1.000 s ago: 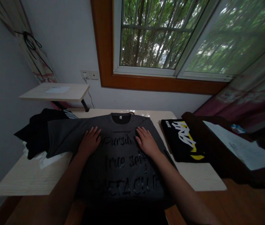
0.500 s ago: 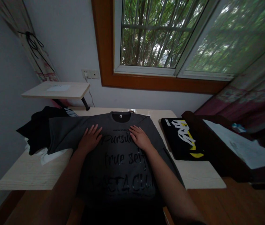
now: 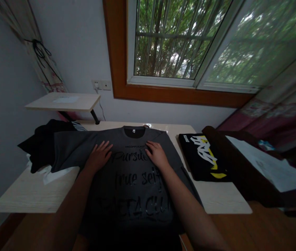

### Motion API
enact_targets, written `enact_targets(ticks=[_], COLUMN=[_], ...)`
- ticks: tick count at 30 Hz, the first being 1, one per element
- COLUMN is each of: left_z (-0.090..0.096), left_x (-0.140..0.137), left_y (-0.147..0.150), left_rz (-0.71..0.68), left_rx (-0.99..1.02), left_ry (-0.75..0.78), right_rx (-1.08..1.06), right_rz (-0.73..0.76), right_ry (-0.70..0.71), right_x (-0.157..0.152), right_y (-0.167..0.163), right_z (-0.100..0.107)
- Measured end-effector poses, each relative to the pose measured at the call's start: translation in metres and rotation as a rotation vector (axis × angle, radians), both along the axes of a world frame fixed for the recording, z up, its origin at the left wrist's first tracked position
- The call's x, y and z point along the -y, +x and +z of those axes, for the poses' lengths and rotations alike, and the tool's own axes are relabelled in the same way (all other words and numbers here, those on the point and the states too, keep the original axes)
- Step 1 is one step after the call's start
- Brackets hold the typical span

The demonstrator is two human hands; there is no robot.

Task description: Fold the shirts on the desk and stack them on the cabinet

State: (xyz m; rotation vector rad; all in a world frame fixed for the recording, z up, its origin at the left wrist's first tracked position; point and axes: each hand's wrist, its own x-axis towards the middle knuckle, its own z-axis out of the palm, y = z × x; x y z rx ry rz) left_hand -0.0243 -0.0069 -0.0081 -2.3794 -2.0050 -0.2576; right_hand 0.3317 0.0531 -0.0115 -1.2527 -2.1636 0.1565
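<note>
A dark grey T-shirt [image 3: 134,174] with black lettering lies spread front side up, its collar toward the wall. Its lower part reaches past the table's near edge, where it turns too dark to make out. My left hand [image 3: 100,155] rests flat on the chest at the left of the print, fingers apart. On the other side of the lettering my right hand [image 3: 157,154] lies on the fabric, its fingers stretched out and slightly bent. Neither hand grips the cloth. The shirt's left sleeve overlaps a heap of black clothing [image 3: 42,144].
A folded black garment [image 3: 201,157] with white and yellow print lies at the table's [image 3: 223,197] right side. Beyond it is a dark brown surface with a white sheet [image 3: 268,164]. A small raised shelf [image 3: 64,101] stands back left, below the window's [image 3: 174,42] left side.
Both hands stay in nearly the same places on the T-shirt. The right fingers look a little more bent. The camera view has shifted slightly.
</note>
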Motion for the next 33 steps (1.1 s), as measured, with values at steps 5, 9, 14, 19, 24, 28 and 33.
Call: enact_targets(ticks=[5, 9, 14, 19, 24, 28, 33], left_z=[-0.002, -0.002, -0.001, -0.002, -0.004, -0.008, -0.006], left_x=[0.000, 0.000, 0.001, -0.001, -0.001, 0.002, 0.011], left_y=[-0.001, -0.001, -0.001, -0.001, -0.005, -0.010, -0.013], left_rz=[-0.007, -0.012, -0.012, -0.016, -0.049, -0.134, -0.205], left_rx=[0.022, 0.028, 0.033, 0.051, 0.112, 0.194, 0.334], left_ry=[0.021, 0.023, 0.028, 0.032, 0.028, 0.012, 0.040], right_rx=[0.019, 0.024, 0.015, -0.006, -0.002, 0.001, -0.006], right_rz=[-0.005, -0.004, -0.011, -0.008, -0.009, -0.014, -0.016], right_ry=[-0.013, -0.029, -0.020, -0.021, -0.006, -0.003, -0.006], right_x=[-0.002, -0.001, 0.000, -0.001, 0.000, 0.000, 0.000], right_y=[0.000, 0.001, 0.000, 0.001, 0.003, 0.003, 0.004], right_z=[-0.002, 0.000, 0.001, 0.000, -0.002, -0.002, -0.002])
